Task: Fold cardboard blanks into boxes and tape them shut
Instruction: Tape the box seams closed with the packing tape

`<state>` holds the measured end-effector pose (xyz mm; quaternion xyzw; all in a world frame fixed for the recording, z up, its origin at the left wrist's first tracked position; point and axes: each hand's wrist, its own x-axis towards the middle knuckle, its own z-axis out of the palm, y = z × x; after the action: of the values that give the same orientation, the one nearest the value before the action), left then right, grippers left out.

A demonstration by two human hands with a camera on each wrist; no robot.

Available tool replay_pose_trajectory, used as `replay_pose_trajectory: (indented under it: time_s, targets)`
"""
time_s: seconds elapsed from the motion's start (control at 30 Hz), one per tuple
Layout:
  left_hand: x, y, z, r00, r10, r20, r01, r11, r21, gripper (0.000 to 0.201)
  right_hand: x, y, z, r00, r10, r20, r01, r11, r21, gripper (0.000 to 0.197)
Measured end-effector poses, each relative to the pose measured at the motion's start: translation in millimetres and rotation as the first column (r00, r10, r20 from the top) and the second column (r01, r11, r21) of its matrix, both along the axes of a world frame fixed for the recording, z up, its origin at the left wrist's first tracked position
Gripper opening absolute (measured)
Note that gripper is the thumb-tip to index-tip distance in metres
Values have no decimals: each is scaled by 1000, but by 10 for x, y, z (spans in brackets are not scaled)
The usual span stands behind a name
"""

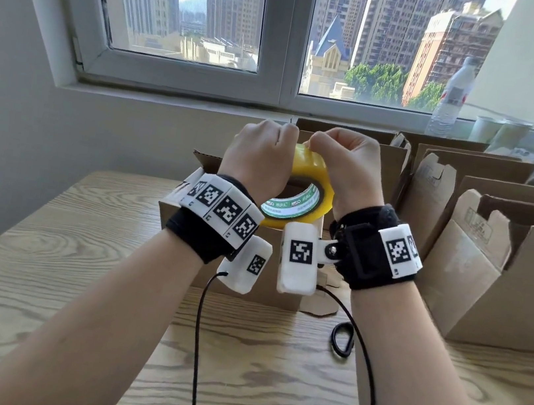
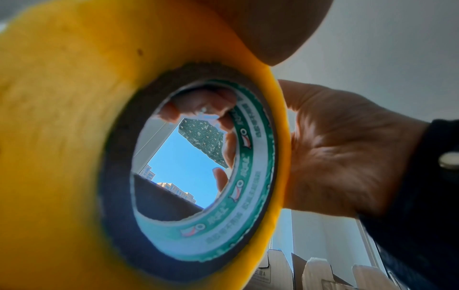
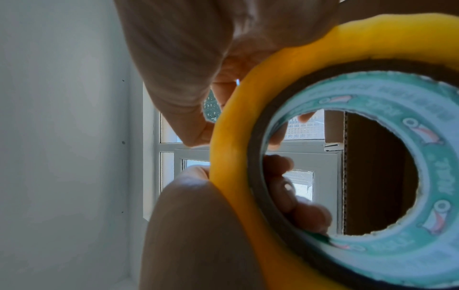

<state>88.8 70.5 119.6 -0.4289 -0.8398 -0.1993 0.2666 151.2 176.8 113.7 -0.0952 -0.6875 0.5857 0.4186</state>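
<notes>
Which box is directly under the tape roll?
The lone box at table centre, just behind the wrists. The tape roll, gripped by left hand and right hand, sits over its open top. The other boxes stand in a row to the right.

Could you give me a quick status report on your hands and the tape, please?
Left hand grips the tape roll; right hand pinches its top edge. Roll raised above open box. Nothing in the way.
</notes>
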Motion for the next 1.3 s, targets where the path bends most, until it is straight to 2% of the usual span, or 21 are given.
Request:
replay_pose_trajectory:
  time_s: [0.2, 0.3, 0.37, 0.5, 0.63, 0.77, 0.97, 1.13, 1.23, 1.3]
  targets:
    - [11, -18, 15, 999, 15, 29, -15, 1000, -1, 25, 19, 45, -42, 999, 44, -29, -46, 997, -60, 23]
    - [0, -33, 27, 999, 20, 27, -19, 1000, -24, 28, 47, 66, -50, 992, 129, 3, -128, 991, -25, 13]
    - [3, -34, 44, 999, 25, 33, -24, 999, -46, 30, 46, 60, -53, 992, 127, 19, -127, 992, 11, 7]
    - [2, -24, 51, 999, 36, 18, -34, 995, -93, 33, 24, 49, -39, 994, 104, 18, -104, 994, 12, 13]
    - [-3, -17, 45, 1000, 4, 6, -3, 997, -74, 30, 30, 46, -2, 995, 95, 29, -95, 995, 13, 20]
    - [12, -23, 43, 1000, 16, -14, -18, 995, -100, 30, 44, 36, 7, 996, 85, 27, -86, 996, 9, 17]
    - [44, -25, 32, 1000, 23, -11, -24, 996, -83, 31, 58, 33, -21, 996, 87, -2, -87, 996, -20, 30]
    - [39, -23, 33, 999, 38, -19, -40, 995, -92, 28, 34, 26, -46, 994, 111, -1, -111, 993, -41, 23]
    - [29, -15, 40, 998, 57, -31, -61, 990, -130, 29, 5, 8, -54, 996, 86, -1, -86, 995, -44, 32]
    - [35, -10, 45, 997, 64, -42, -69, 987, -147, 30, -2, -6, -47, 998, 67, 11, -66, 997, -30, 30]
